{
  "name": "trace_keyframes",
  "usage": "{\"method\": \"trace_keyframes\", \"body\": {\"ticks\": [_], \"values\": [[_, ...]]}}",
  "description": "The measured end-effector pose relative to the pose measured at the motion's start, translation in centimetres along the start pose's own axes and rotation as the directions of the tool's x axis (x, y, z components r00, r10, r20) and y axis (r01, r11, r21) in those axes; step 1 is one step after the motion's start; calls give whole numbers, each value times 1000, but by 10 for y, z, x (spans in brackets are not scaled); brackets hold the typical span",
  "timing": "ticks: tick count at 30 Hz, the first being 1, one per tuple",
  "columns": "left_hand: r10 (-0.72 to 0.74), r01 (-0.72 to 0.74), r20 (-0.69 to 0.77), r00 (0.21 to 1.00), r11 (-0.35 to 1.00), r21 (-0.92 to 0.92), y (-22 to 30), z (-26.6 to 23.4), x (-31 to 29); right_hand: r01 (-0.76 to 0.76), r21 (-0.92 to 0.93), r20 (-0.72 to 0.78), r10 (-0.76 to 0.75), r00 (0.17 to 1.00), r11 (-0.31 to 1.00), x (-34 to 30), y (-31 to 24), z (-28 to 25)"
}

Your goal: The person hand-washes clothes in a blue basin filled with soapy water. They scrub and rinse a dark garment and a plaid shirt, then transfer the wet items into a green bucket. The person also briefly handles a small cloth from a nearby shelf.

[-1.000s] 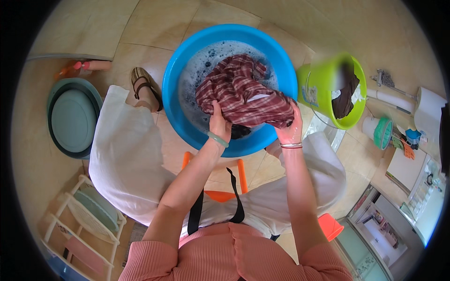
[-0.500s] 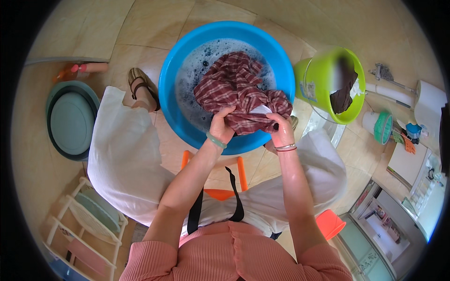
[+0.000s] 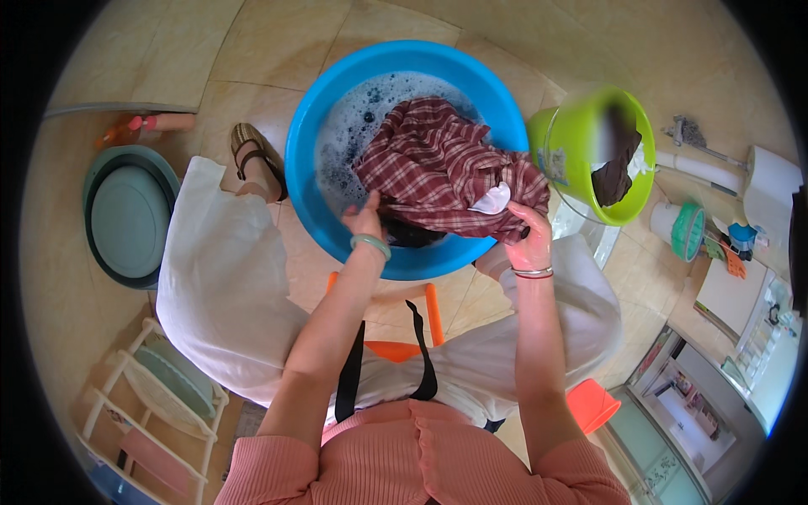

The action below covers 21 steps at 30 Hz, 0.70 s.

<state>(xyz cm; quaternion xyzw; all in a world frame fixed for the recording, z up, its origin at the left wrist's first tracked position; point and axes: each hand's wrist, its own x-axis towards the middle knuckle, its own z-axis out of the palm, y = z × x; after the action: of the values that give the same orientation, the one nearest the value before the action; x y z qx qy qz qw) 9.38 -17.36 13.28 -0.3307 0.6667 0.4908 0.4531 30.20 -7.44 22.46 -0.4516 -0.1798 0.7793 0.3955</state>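
Note:
A wet dark-red plaid shirt (image 3: pixel 438 160) with a white patch of cloth lies bunched over a blue basin (image 3: pixel 303 210) of foamy water. My right hand (image 3: pixel 530 237) is closed on the shirt's right end, lifting it over the basin's near-right rim. At the shirt's lower left edge is my left hand (image 3: pixel 364 219), just inside the near rim. Its fingers are blurred and partly hidden, so their grip is unclear. Dark cloth (image 3: pixel 412 234) shows beneath the shirt, low in the basin.
A lime-green bucket (image 3: pixel 551 151) holding dark and white cloth tilts beside the basin on the right. Stacked grey-green basins (image 3: pixel 130 220) stand at the left. An orange stool (image 3: pixel 433 311) is beneath me; a white rack (image 3: pixel 118 396) stands at lower left.
My left hand has moved left and slightly down, away from the shirt's middle. My right hand has shifted right with the shirt's end, spreading the shirt wider. Dark cloth has come into view beneath.

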Motion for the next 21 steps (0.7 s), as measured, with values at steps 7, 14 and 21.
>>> {"method": "trace_keyframes", "body": {"ticks": [7,14,21], "values": [[273,-506,699,661,850,147,58,66,-48,31,-423,179,49,983,905,-38,-48,59],[-168,-262,816,553,895,362,113,97,-32,196,-780,221,-31,975,594,-33,-98,73],[-38,-635,786,617,566,526,170,72,-70,315,-874,144,-421,896,371,-11,-116,35]]}}
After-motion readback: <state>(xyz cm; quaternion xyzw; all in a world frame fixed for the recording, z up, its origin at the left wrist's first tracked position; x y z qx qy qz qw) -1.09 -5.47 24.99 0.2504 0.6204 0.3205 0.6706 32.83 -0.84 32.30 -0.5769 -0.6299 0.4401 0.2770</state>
